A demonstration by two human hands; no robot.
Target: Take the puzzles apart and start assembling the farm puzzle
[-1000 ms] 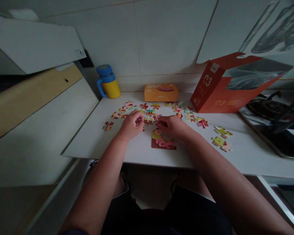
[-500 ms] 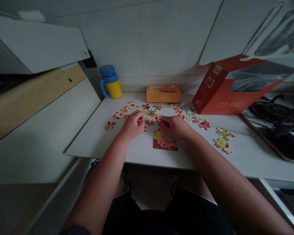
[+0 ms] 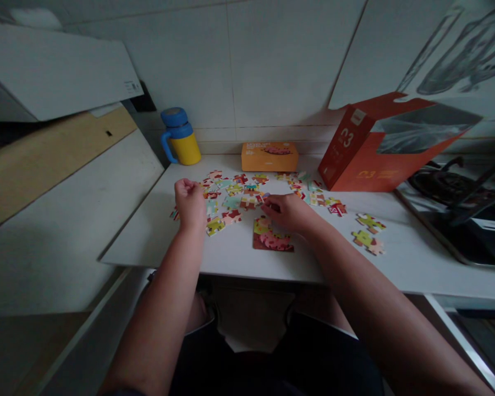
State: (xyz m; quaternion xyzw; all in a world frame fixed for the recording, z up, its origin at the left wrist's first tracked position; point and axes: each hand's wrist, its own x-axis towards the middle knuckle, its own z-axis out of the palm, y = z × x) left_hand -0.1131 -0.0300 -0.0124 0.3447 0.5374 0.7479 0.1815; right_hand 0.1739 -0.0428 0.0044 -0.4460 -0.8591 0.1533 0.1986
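Observation:
Loose jigsaw puzzle pieces (image 3: 232, 216) in red, green, brown and pale blue are spread over the white tabletop. My left hand (image 3: 191, 202) is curled closed above the left end of the spread, partly covering a striped piece; whatever its fingers hold is hidden. My right hand (image 3: 286, 211) is pinched closed, with a small red-and-white puzzle piece (image 3: 259, 199) at its fingertips. Just below that hand lies a joined puzzle section (image 3: 273, 240) with a pink spotted shape on brown, its upper right part covered by the hand.
An orange box (image 3: 269, 161) stands against the tiled wall, with a blue-and-yellow mug (image 3: 184, 147) to its left. At the right, a large red-orange open box (image 3: 367, 154) stands beside a black gas stove (image 3: 449, 187). A few pieces (image 3: 368, 240) lie apart near it.
My left hand has moved left, from the middle of the pieces to their left end, uncovering green, red and pale blue pieces. My right hand has stayed about where it was.

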